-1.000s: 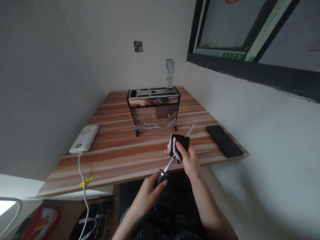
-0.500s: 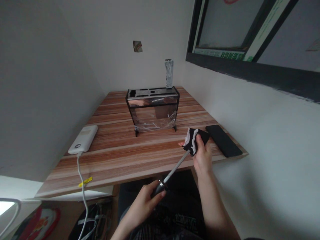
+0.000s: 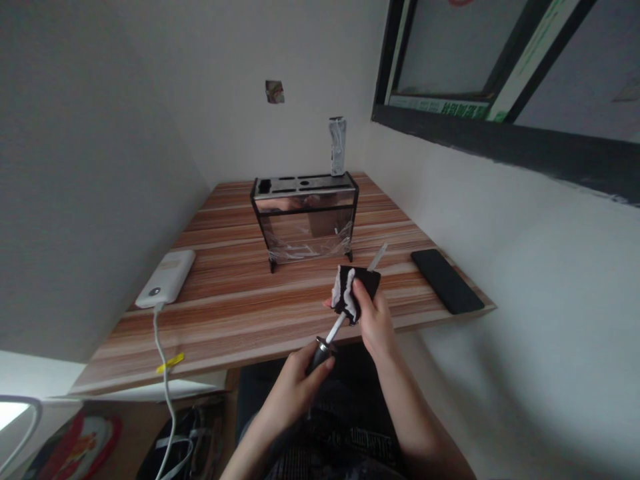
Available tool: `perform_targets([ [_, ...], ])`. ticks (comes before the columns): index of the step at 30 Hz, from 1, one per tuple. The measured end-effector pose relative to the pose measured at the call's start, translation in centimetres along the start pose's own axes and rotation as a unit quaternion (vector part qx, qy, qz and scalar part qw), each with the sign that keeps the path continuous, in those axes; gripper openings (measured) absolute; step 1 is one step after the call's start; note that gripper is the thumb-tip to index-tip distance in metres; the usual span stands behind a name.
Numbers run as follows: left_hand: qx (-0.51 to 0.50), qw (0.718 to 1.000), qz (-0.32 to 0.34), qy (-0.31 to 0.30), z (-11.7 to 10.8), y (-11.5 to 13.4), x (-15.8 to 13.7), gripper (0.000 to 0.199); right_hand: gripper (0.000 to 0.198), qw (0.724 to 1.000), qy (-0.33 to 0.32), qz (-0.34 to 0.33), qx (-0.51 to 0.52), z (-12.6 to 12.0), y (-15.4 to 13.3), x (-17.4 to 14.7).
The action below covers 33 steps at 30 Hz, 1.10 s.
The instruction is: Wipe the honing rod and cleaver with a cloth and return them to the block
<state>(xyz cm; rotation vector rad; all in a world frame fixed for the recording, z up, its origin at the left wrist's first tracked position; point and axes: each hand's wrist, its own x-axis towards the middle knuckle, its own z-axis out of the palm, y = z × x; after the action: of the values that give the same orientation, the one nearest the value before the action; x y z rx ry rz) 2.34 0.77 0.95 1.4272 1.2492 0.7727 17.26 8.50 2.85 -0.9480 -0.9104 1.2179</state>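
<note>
My left hand [image 3: 300, 380] is closed round the black handle of a sharpening steel [image 3: 336, 328], just off the table's front edge. Its metal rod slants up and to the right, the tip showing beyond a black cloth with white edging [image 3: 358, 285]. That cloth is wrapped about the rod, pinched in my right hand [image 3: 375, 317]. Behind them on the table stands a knife block [image 3: 305, 223] with dark ends, a slotted top and clear film around its lower part. A film-wrapped, grey upright piece [image 3: 338, 147] sticks up from its right rear corner.
The wood-grain table [image 3: 225, 280] sits between walls. A black phone [image 3: 447, 281] lies at the right edge. On the left is a white power bank [image 3: 166, 279] with a white cable [image 3: 161, 347] hanging over the front edge, near a yellow strip [image 3: 171, 363].
My right hand has slid the cloth down the rod toward the handle, to the left, baring the rod's tip. My left hand has barely moved.
</note>
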Motion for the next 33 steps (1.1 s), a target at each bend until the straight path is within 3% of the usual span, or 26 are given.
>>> perform_targets([
  [4,-0.055,0.998,-0.012,0.03,0.1,0.3,0.6,0.036,0.037,0.994,-0.078,0.01,-0.077,0.8,0.1,-0.9],
  [8,-0.086,0.996,-0.005,0.039,-0.2,0.9,1.1,0.038,0.036,0.979,-0.184,0.02,-0.088,1.8,-0.9,-1.7],
  [13,-0.069,0.996,0.002,0.054,-0.6,1.1,1.2,0.034,0.032,0.966,-0.24,0.006,-0.093,2.3,-1.6,-2.0],
  [23,-0.037,0.998,0.011,0.04,-0.7,1.1,1.3,0.033,0.03,0.968,-0.244,0.048,-0.039,1.9,-0.7,-1.8],
  [29,-0.027,0.998,0.018,0.046,-0.7,1.0,1.1,0.035,0.034,0.984,-0.164,0.067,0.009,2.5,-0.6,-2.4],
  [33,-0.004,1.0,0.019,0.005,-1.0,0.7,0.9,0.037,0.033,0.994,-0.096,0.056,0.024,2.0,-0.5,-2.1],
])
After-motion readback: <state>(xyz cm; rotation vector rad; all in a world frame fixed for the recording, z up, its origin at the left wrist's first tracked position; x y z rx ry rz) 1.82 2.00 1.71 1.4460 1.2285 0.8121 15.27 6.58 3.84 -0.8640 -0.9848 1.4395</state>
